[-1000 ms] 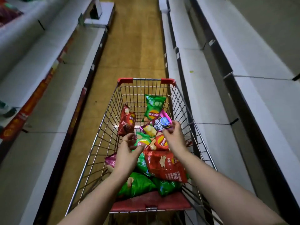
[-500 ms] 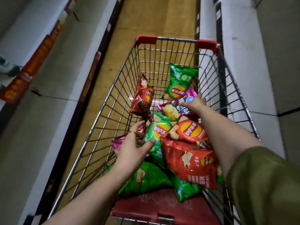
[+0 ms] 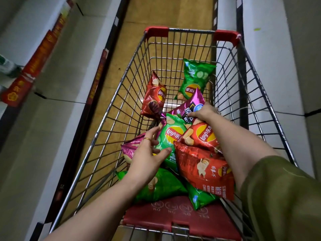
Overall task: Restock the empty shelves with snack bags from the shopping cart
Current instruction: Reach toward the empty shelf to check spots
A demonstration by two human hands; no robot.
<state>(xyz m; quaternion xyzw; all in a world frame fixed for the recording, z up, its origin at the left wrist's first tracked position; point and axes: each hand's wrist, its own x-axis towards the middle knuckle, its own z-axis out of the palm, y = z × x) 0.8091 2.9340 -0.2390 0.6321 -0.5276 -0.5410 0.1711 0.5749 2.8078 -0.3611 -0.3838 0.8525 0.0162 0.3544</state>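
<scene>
A wire shopping cart (image 3: 111, 122) with red corner caps holds several snack bags. My right hand (image 3: 204, 112) grips the purple bag (image 3: 188, 106) lying in the middle of the cart. My left hand (image 3: 147, 153), with a gold ring, hovers with spread fingers over a green Lay's bag (image 3: 171, 136), its fingertips at the bag's left edge. A red Lay's bag (image 3: 202, 134) and a larger red bag (image 3: 205, 169) lie under my right forearm. Further in are a dark red bag (image 3: 154, 98) and a green cucumber bag (image 3: 194, 79).
Bare white shelves run along both sides of the aisle, the right shelf (image 3: 271, 66) close beside the cart, the left shelf (image 3: 57, 80) with red price strips (image 3: 36, 61). A wooden floor (image 3: 165, 13) lies ahead. The cart's red child seat flap (image 3: 173, 216) is nearest me.
My view has dropped and come closer to the cart. My right hand has closed on the purple bag. My left hand has edged toward the green Lay's bag.
</scene>
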